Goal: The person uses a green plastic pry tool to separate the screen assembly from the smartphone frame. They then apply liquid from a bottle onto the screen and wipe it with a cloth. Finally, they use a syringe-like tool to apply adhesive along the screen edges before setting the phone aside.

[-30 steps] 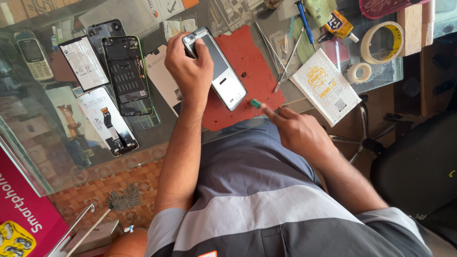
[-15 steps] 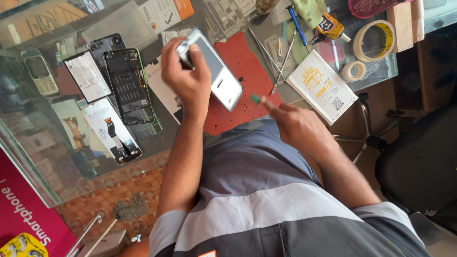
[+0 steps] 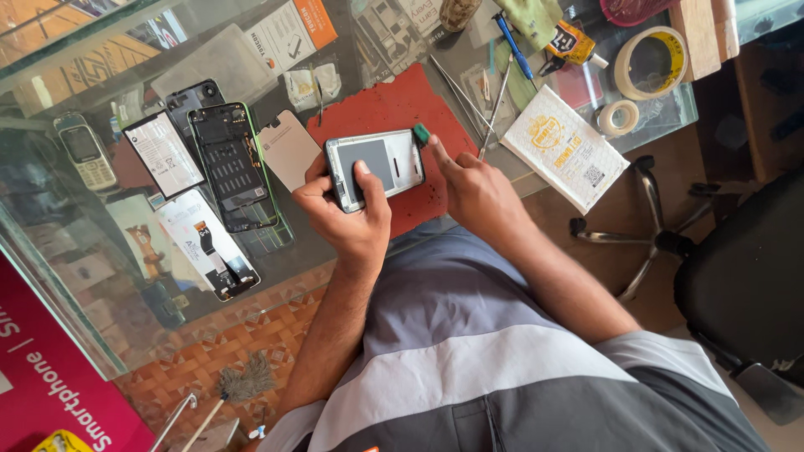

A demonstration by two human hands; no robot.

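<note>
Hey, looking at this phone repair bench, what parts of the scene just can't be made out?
Head view only:
- Phone frame: its lower edge is covered by the left hand.
- Green tool: the right hand hides all but the tip.
- Tape roll: its top edge is hidden by a pink item at the picture's edge.
- White packet: print too small to read.
- Things under the glass counter: blurred by reflections.

left hand (image 3: 347, 209) raised, fingers curled in a grip, thumb (image 3: 362, 174) laid flat across the top, forearm bare and running back toward the body. right hand (image 3: 473, 188) just beside it, fingers pinched to a point, index extended, wrist slightly bent, forearm angled out to the right.
</note>
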